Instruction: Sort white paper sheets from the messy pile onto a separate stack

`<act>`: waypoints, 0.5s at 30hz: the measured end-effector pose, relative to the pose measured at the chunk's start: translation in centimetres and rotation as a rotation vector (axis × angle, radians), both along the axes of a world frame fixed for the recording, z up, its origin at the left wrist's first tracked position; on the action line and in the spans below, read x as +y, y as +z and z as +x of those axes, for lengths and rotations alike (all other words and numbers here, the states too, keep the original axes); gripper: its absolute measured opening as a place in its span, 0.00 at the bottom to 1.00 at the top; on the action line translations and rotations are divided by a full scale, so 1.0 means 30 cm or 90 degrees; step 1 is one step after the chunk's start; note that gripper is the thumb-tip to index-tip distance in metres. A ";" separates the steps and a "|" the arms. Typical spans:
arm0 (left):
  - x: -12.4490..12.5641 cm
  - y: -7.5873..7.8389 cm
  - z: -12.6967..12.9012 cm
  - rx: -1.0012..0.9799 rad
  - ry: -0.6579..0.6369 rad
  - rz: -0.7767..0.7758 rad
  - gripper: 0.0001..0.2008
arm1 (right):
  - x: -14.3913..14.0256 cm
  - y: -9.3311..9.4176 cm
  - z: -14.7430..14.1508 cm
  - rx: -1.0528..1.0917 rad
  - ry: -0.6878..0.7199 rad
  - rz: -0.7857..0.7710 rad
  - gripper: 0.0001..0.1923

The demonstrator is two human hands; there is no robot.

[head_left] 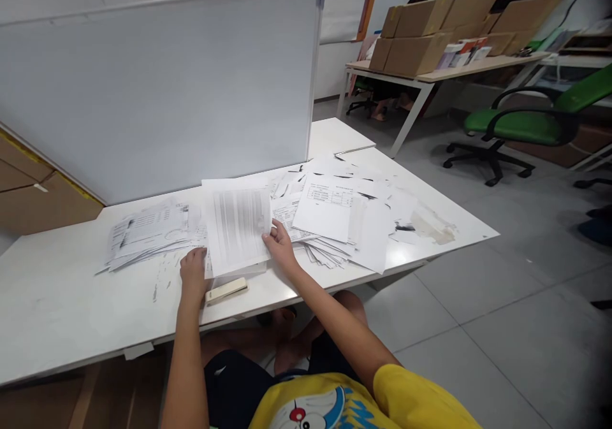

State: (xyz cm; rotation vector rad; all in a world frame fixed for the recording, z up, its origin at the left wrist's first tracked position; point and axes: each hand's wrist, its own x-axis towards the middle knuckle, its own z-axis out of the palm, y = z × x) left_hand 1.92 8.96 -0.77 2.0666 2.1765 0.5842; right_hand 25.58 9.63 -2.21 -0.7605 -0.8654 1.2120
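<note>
— Could any of the writing be read?

— No. The printed white sheet of paper (238, 228) carried grey lines too blurred to make out, and the table on the sheet beside it was too small.

— Where was the sheet?

— Lifted at the near edge of the white tabletop (62, 301), between two spreads of loose papers (148, 232). The right hand (280, 247) pinched its right edge, fingers closed on it. The left hand (194, 273) lay flat at its lower left corner, fingers spread, holding nothing.

— Room to move?

— Bare table on the left; a cream rectangular stapler (226, 290) lay just beside the left hand, near the table's edge. A whiteboard (157, 91) stood behind.
</note>
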 end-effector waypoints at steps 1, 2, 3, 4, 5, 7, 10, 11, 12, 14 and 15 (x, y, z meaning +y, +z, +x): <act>0.002 0.011 0.008 0.045 0.011 -0.027 0.24 | -0.001 0.001 0.001 0.013 -0.009 -0.009 0.28; 0.005 0.026 0.017 0.081 0.029 -0.052 0.25 | -0.004 0.002 0.002 0.024 -0.015 -0.015 0.28; 0.010 0.042 0.029 0.107 0.055 -0.081 0.25 | -0.006 0.004 0.003 0.033 -0.015 -0.019 0.28; 0.016 0.059 0.042 0.121 0.086 -0.113 0.25 | -0.010 0.006 0.005 0.039 -0.012 -0.019 0.28; 0.024 0.076 0.055 0.128 0.117 -0.144 0.24 | -0.014 0.009 0.006 0.042 -0.007 -0.017 0.28; 0.043 0.105 0.075 0.118 0.167 -0.202 0.21 | -0.023 0.013 0.008 0.040 0.000 -0.014 0.27; 0.065 0.121 0.088 0.095 0.203 -0.232 0.17 | -0.033 0.018 0.010 0.027 -0.002 -0.012 0.26; 0.070 0.120 0.087 0.086 0.206 -0.232 0.17 | -0.035 0.020 0.011 0.022 -0.001 -0.011 0.25; 0.073 0.116 0.085 0.072 0.206 -0.225 0.16 | -0.036 0.021 0.011 0.020 0.001 -0.010 0.25; 0.079 0.103 0.077 0.035 0.212 -0.199 0.15 | -0.037 0.022 0.011 0.020 0.007 -0.009 0.24; 0.082 0.096 0.071 0.015 0.216 -0.186 0.14 | -0.037 0.021 0.011 0.022 0.010 -0.010 0.24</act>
